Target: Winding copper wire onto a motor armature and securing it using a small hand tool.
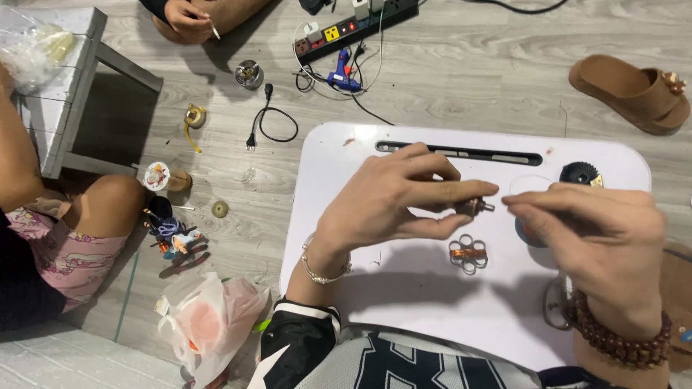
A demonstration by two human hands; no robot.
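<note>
Your left hand (389, 198) pinches a small metal part (474, 207) between thumb and fingers, just above the white bench (432, 295). Your right hand (598, 223) has its fingers pressed together, with the tips almost touching that part; you cannot tell if it holds anything. Right under your left fingertips, a little copper coil piece (468, 253) lies on the bench. Past your right hand sits a round black gear-like thing (580, 173). Far to the left of your left hand, on the floor, lie a blue glue gun (341, 76), a black cord (268, 119) and a pink plastic bag (209, 320). Another person's hand (189, 20) is at the top.
</note>
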